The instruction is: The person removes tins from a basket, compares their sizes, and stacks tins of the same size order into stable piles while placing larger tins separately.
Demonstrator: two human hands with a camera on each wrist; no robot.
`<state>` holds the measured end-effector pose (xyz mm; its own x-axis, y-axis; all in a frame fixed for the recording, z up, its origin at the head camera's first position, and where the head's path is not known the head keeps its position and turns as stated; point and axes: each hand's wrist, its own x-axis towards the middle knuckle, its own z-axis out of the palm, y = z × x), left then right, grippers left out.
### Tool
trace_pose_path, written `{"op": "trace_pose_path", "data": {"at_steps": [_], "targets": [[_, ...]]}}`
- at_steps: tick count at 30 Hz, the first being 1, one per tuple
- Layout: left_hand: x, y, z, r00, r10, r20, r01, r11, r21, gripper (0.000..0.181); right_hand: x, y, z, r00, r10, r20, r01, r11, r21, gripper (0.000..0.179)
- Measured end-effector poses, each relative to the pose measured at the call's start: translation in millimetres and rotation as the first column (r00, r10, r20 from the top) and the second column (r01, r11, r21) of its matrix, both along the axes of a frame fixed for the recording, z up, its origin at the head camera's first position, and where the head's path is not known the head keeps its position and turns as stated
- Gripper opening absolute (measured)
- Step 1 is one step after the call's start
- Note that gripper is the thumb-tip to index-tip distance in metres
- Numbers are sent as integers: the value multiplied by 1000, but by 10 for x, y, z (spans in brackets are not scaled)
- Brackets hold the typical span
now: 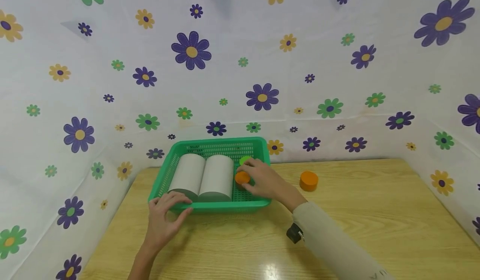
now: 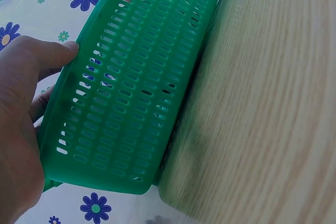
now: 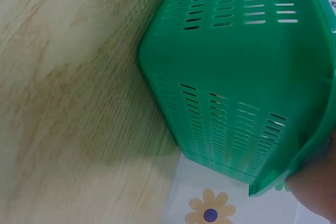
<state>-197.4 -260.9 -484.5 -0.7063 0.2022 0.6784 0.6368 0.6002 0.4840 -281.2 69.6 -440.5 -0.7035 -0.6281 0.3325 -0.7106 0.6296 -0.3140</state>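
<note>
In the head view, the flowered cloth (image 1: 225,80) and the table (image 1: 375,213) are lit fairly brightly and evenly by diffuse light. A small white glare is reflected from the tabletop at the bottom edge, and soft shadows are cast below both forearms. Faint grey shading is seen along the cloth's upper folds. In the left wrist view, a cooler tint is given to everything, and the outer wall of the basket (image 2: 131,93) is left in shade. The right wrist view is more dimly lit; the wood grain is smeared, and the right hand (image 3: 319,184) is blurred and cut off by the frame.
</note>
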Motion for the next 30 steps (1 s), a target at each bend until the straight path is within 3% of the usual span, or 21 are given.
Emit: {"op": "trace_pose_path", "data": {"at_steps": [11,18,30], "targets": [[-4,-13,-14,1000,-5,8,5,1000,0,23,-127,-139,-8,1000,-30,-3,30,983,182,38],[-20,-19,-30,1000,-11,20,11,1000,5,26,-198,-217,-13,999,-50,-10,50,948,313,39],[-24,-47,-5,999,-5,40,5,1000,4,24,-269,-315,-43,998,-55,0,50,897,440,35]]}}
